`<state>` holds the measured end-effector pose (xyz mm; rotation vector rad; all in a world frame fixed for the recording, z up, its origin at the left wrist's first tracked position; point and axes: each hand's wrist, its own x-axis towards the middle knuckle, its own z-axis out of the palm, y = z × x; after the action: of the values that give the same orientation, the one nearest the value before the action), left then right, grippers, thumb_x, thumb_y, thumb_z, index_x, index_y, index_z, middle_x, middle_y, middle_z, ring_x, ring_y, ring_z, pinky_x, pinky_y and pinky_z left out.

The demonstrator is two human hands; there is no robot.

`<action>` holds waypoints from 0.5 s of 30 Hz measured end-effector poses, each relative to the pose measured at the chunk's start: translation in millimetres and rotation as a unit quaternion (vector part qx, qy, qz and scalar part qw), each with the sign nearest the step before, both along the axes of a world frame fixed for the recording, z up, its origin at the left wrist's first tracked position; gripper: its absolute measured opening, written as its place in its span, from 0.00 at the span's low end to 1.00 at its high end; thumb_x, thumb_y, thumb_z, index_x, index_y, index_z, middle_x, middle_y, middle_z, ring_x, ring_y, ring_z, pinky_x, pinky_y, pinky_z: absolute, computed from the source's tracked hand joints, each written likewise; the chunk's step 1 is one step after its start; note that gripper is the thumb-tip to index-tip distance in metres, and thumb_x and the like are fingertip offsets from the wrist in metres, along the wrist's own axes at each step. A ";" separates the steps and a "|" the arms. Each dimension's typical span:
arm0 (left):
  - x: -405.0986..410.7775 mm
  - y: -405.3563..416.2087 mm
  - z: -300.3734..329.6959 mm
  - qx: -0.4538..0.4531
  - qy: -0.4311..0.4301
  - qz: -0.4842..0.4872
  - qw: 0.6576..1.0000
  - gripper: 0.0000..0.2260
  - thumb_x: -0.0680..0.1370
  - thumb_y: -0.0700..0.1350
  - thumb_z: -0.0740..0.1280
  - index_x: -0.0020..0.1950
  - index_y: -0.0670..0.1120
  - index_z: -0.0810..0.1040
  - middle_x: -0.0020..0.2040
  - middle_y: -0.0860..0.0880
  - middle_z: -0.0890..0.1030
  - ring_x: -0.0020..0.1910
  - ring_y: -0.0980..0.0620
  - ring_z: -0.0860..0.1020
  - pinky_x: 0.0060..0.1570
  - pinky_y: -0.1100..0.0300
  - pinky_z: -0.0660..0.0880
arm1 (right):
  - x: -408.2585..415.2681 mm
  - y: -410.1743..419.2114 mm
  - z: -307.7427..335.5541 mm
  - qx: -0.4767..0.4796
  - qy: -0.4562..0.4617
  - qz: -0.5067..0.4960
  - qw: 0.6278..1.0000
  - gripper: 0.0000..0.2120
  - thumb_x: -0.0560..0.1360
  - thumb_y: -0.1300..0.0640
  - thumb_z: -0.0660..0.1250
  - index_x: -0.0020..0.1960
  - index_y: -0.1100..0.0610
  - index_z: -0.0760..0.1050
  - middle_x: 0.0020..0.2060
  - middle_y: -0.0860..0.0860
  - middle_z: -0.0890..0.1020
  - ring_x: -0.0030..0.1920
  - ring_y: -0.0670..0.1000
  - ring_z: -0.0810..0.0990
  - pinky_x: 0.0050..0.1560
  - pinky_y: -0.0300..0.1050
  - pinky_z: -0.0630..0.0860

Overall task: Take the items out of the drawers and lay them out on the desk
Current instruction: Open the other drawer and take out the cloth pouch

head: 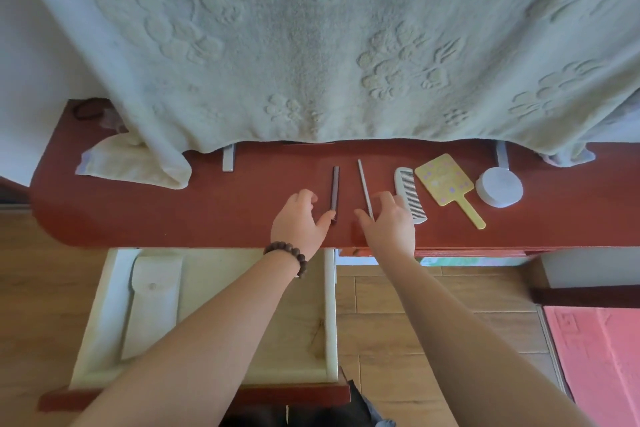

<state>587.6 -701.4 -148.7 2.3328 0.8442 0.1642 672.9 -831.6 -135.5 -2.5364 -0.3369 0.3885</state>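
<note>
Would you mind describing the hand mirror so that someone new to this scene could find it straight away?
Start at the red desk under the hanging towel and follow the row of small items to the right. The mirror lies between the white comb and the round white jar. It alone is yellow, a flat patterned rectangle with a thin handle pointing towards the desk's front edge.

Red-brown desk (207, 215); my pale grey-green towel (311, 45) embossed with paw prints; yellow mirror (445, 184) dotted lilac at 2 o'clock; white comb (408, 192).

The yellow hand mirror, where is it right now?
In the head view the yellow hand mirror lies on the red desk, right of centre, between the white comb and the round white container.
</note>
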 end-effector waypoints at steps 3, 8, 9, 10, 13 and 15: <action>-26.1 12.2 2.6 0.008 -0.035 0.005 0.999 0.17 0.75 0.54 0.68 0.58 0.45 0.75 0.55 0.49 0.79 0.53 0.52 0.79 0.46 0.59 0.76 | -15.3 2.9 3.6 0.028 -0.019 0.018 0.999 0.18 0.73 0.50 0.70 0.59 0.57 0.73 0.55 0.53 0.73 0.54 0.56 0.75 0.44 0.43 0.68; -85.0 37.1 12.3 0.010 -0.075 0.035 0.996 0.15 0.75 0.51 0.69 0.58 0.46 0.76 0.54 0.50 0.79 0.54 0.53 0.77 0.49 0.58 0.77 | -58.9 24.7 16.0 0.072 -0.033 0.061 0.995 0.16 0.73 0.51 0.70 0.58 0.55 0.73 0.54 0.51 0.73 0.53 0.53 0.74 0.45 0.42 0.70; -99.4 43.6 13.5 0.008 -0.078 0.049 0.996 0.14 0.75 0.50 0.69 0.58 0.45 0.76 0.54 0.50 0.79 0.54 0.53 0.77 0.49 0.58 0.77 | -71.3 31.8 17.1 0.083 -0.031 0.074 0.993 0.16 0.73 0.52 0.70 0.58 0.55 0.74 0.54 0.50 0.73 0.53 0.52 0.74 0.45 0.42 0.71; -115.0 51.2 13.9 0.009 -0.077 0.064 0.995 0.13 0.76 0.49 0.69 0.58 0.45 0.76 0.54 0.50 0.79 0.54 0.53 0.77 0.49 0.59 0.75 | -85.0 39.7 17.5 0.092 -0.028 0.088 0.992 0.16 0.73 0.52 0.70 0.58 0.55 0.74 0.54 0.50 0.74 0.54 0.51 0.74 0.47 0.43 0.72; -168.2 78.9 7.4 0.007 -0.056 0.116 0.992 0.12 0.76 0.48 0.68 0.58 0.46 0.76 0.55 0.51 0.78 0.55 0.54 0.77 0.51 0.60 0.73 | -130.9 65.6 10.2 0.099 -0.014 0.148 0.984 0.16 0.73 0.53 0.70 0.59 0.54 0.74 0.55 0.49 0.74 0.56 0.51 0.74 0.52 0.43 0.72; -204.4 99.9 0.2 -0.011 -0.023 0.146 0.989 0.13 0.76 0.48 0.67 0.59 0.46 0.75 0.56 0.50 0.78 0.57 0.52 0.76 0.55 0.57 0.73 | -162.8 86.1 0.1 0.090 0.017 0.181 0.979 0.16 0.74 0.53 0.69 0.60 0.54 0.73 0.55 0.49 0.73 0.57 0.51 0.73 0.52 0.41 0.70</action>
<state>383.2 -601.5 -148.5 2.1654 1.1561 0.3293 510.1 -745.4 -135.4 -2.2853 -0.7905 0.5124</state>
